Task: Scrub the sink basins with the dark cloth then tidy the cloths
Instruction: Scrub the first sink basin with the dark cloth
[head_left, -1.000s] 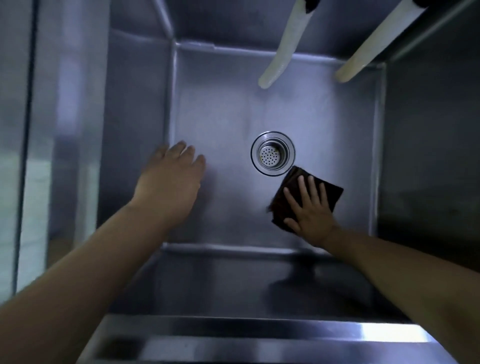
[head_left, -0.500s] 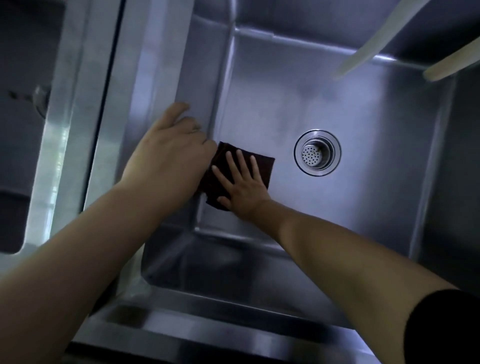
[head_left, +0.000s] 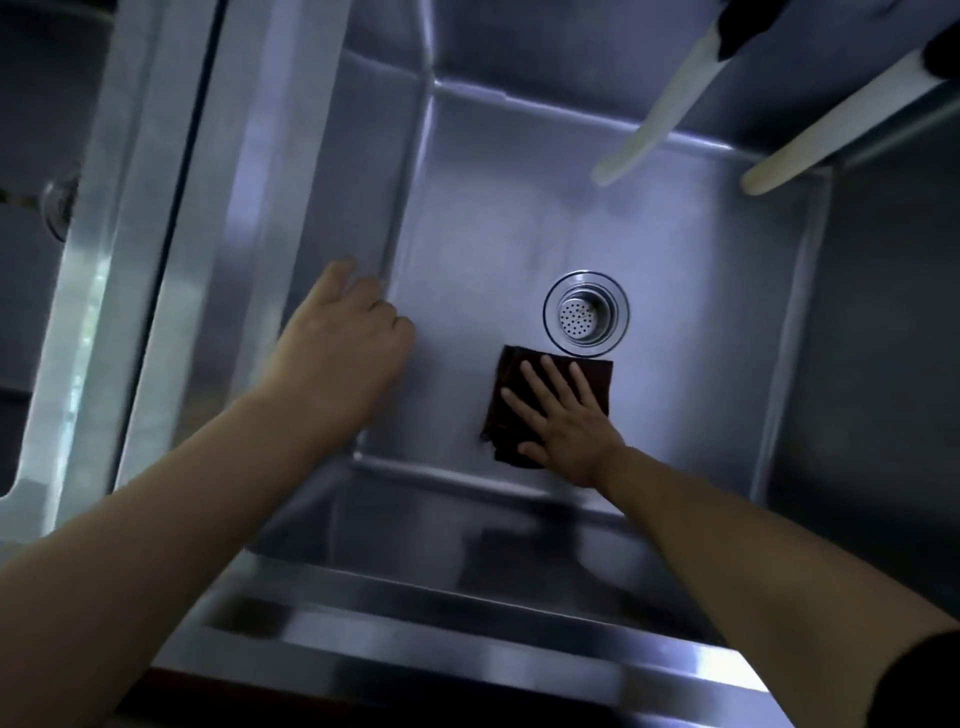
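A deep stainless steel sink basin (head_left: 498, 218) fills the view. The folded dark cloth (head_left: 506, 395) lies flat on the basin floor just below the round drain strainer (head_left: 586, 313). My right hand (head_left: 563, 415) presses on the cloth with straight, spread fingers. My left hand (head_left: 343, 338) hovers by the basin's left wall near the floor corner, fingers loosely curled and holding nothing.
Two pale tubular spouts (head_left: 652, 119) (head_left: 826, 135) hang over the basin's far right. A steel divider (head_left: 171, 208) separates this basin from a second one at the far left (head_left: 31, 260). The steel front rim (head_left: 467, 639) runs along the bottom.
My right hand has slid the cloth from the left floor corner rightwards to just below the drain. My left hand has stayed near the left wall, apart from the cloth now.
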